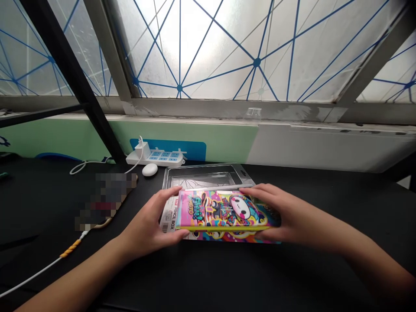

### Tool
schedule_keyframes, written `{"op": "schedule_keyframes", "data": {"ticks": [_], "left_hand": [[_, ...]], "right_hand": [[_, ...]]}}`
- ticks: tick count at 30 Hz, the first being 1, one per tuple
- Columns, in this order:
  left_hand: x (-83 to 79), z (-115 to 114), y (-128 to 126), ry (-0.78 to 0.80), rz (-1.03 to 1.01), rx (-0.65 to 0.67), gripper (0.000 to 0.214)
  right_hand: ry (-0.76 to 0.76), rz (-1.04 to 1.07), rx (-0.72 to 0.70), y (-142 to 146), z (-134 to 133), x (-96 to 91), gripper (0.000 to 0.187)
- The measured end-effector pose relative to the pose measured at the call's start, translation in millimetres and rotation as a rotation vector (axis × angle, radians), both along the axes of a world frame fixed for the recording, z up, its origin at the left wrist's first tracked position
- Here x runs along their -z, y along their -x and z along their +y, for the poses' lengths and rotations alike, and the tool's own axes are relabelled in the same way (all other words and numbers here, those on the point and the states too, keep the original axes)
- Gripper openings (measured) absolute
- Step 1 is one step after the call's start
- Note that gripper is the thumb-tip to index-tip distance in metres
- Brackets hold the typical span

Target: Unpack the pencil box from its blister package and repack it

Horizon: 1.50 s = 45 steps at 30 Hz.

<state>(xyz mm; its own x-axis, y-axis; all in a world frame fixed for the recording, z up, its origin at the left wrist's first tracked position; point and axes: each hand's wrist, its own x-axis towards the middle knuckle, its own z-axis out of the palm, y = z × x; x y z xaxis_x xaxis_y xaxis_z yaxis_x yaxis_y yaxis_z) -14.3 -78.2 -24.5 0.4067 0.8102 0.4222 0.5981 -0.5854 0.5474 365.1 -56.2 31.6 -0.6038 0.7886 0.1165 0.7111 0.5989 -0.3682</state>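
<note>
A colourful cartoon-printed pencil box point(221, 210) with a yellow edge lies across the middle, held between both hands. My left hand point(159, 221) grips its left end, fingers at the far edge and thumb at the near edge. Around the right end, my right hand point(276, 214) is closed in the same way, hiding that corner. Beneath the box a printed card point(168, 214) shows, with a barcode and the words PENCIL BOX. Just behind it sits a clear plastic tray point(201, 175) with a hanging hole at its right.
A white power strip point(165, 157) with a plugged-in charger stands against the wall, a white rounded object point(150, 169) before it. At left lies a blurred-out phone-like item point(107, 203) on a white cable point(35, 275). A black post point(78, 86) slants down to the black table point(227, 277).
</note>
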Motion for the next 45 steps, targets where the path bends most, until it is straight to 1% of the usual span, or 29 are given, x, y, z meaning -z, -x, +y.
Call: {"op": "schedule_keyframes", "data": {"ticks": [2,4,5,7,8,10,11,13,16,19,21,23,26,29,32,34,35,36,38,40,42,44,45], "left_hand": [[-10.1,10,-2,-0.067,-0.042,-0.063,0.084],[-23.1,29,-5,-0.068,-0.063,-0.148,0.084],[-29.0,41,-7,-0.067,-0.058,-0.176,0.08],[-37.0,66,-7,-0.049,0.026,-0.174,0.072],[-38.3,77,-7,-0.023,0.055,-0.182,0.069],[-35.3,93,-4,0.06,0.048,-0.207,0.069],[-31.8,97,-2,0.08,0.045,-0.224,0.072],[-23.7,98,1,0.073,0.074,-0.245,0.074],[-16.7,90,4,0.046,0.149,-0.238,0.073],[-17.4,84,6,0.054,0.218,-0.22,0.072],[-18.6,83,6,0.06,0.261,-0.207,0.072],[-18.6,83,5,0.067,0.305,-0.193,0.071],[-16.5,82,4,0.078,0.378,-0.181,0.065],[-14.0,79,1,0.08,0.449,-0.205,0.063],[-11.5,77,-2,0.023,0.522,-0.202,0.07],[-9.3,76,-6,-0.046,0.573,-0.169,0.074],[-8.0,76,-8,-0.079,0.6,-0.154,0.073],[-6.8,76,-10,-0.106,0.626,-0.145,0.07],[-4.9,76,-14,-0.138,0.677,-0.144,0.059],[-4.2,77,-16,-0.156,0.719,-0.146,0.052],[-4.6,78,-16,-0.169,0.746,-0.146,0.052],[-5.2,80,-12,-0.174,0.757,-0.156,0.053],[-5.3,80,-9,-0.173,0.754,-0.163,0.053]], "right_hand": [[-0.04,0.063,-0.029,4,14,-13.2,0.079],[-0.083,0.104,-0.04,10,36,-21.5,0.074],[-0.096,0.117,-0.036,14,49,-23.0,0.074],[-0.075,0.129,-0.017,22,77,-20.6,0.075],[-0.042,0.132,-0.01,27,90,-17.1,0.074],[0.032,0.119,-0.009,36,109,-7.1,0.073],[0.054,0.111,-0.014,39,116,-1.6,0.073],[0.062,0.104,-0.032,44,122,8.9,0.074],[0.057,0.088,-0.051,45,120,21.0,0.075],[0.03,0.051,-0.051,43,112,30.3,0.075],[-0.026,0.031,-0.038,43,108,36.4,0.073],[-0.096,-0.003,-0.023,44,103,42.0,0.067],[-0.2,-0.082,-0.027,48,97,47.9,0.059],[-0.371,-0.136,-0.021,52,84,51.2,0.055],[-0.591,-0.137,-0.074,58,57,54.5,0.044],[-0.654,-0.099,-0.167,66,33,56.9,0.036],[-0.644,-0.067,-0.204,70,21,57.8,0.034],[-0.599,-0.046,-0.223,75,11,58.4,0.033],[-0.432,-0.047,-0.203,85,-3,58.2,0.036],[-0.2,-0.1,-0.148,92,-9,55.7,0.051],[0.015,-0.162,-0.107,96,-7,52.0,0.072],[0.145,-0.197,-0.095,96,-5,48.6,0.087],[0.179,-0.202,-0.092,96,-4,47.5,0.089]]}}
